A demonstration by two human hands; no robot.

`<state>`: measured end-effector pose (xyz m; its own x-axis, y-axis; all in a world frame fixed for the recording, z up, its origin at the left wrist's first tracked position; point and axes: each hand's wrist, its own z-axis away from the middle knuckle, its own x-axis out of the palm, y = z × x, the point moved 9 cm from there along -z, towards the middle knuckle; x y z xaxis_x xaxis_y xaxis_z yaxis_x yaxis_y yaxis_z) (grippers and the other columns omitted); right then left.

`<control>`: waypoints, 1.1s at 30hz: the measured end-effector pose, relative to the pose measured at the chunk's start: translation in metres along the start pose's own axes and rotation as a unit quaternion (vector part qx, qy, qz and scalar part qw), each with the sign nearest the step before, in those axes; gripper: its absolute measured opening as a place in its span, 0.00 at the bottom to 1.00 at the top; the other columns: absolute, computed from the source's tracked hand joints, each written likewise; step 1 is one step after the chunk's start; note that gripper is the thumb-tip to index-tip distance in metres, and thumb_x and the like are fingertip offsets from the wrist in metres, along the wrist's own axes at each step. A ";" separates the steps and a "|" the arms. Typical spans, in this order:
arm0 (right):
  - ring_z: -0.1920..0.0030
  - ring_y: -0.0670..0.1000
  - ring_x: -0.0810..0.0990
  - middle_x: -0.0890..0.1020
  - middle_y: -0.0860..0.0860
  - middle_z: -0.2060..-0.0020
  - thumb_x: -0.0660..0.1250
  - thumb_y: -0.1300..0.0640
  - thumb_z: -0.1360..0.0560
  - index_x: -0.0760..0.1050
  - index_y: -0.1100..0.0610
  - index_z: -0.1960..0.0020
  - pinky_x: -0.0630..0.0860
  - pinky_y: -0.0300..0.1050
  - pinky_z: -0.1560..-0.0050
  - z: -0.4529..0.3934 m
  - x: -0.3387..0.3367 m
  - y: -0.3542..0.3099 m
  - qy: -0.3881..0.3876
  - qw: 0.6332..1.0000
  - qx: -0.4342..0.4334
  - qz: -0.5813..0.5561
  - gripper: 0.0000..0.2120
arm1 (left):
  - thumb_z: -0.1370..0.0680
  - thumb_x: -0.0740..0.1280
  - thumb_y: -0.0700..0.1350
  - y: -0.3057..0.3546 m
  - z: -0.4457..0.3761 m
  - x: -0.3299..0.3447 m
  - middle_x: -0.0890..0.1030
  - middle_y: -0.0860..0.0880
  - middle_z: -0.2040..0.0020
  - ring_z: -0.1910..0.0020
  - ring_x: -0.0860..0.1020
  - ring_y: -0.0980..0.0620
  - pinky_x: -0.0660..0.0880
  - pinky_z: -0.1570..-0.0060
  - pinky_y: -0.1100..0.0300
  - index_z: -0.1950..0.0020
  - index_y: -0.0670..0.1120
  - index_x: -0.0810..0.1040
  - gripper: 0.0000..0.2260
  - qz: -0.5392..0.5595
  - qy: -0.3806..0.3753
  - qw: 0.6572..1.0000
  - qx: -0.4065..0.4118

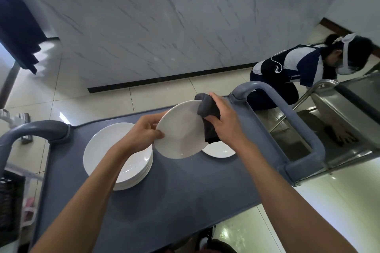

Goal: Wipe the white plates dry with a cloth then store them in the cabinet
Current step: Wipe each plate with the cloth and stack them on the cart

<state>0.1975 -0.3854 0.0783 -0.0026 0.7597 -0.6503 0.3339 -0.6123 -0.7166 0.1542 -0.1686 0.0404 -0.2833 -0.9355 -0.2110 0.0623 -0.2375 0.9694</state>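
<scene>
While two bare forearms reach out over a grey cart [185, 201], the left hand [144, 132] pinches the near-left rim of a white plate [181, 131], thumb on its face and fingers curled behind, holding it tilted above the cart top. The right hand [223, 118] grips a dark cloth [208, 115] bunched against the plate's right rim, fingers wrapped around it. Left of the held plate, a stack of white plates [115, 156] sits on the cart; just beyond its right edge lies a single plate [220, 150]. To dry well, the cloth should probably sweep the whole face, then the rim and back, while the left hand turns the plate. Beyond the cart, a second person [294, 72] crouches by a steel trolley [349, 109].
</scene>
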 end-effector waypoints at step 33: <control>0.51 0.58 0.73 0.79 0.55 0.49 0.61 0.67 0.29 0.70 0.55 0.40 0.73 0.57 0.51 0.052 0.002 -0.016 0.218 0.959 -0.121 0.133 0.18 | 0.18 0.64 0.57 -0.075 0.041 0.003 0.86 0.46 0.47 0.54 0.86 0.44 0.84 0.60 0.41 0.45 0.46 0.83 0.16 0.187 0.266 0.930 -0.173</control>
<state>0.1431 -0.3860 0.0754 0.4899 0.6358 -0.5964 0.4773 -0.7681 -0.4268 0.1092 -0.1428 -0.0279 0.3270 -0.9450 0.0109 0.3922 0.1462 0.9082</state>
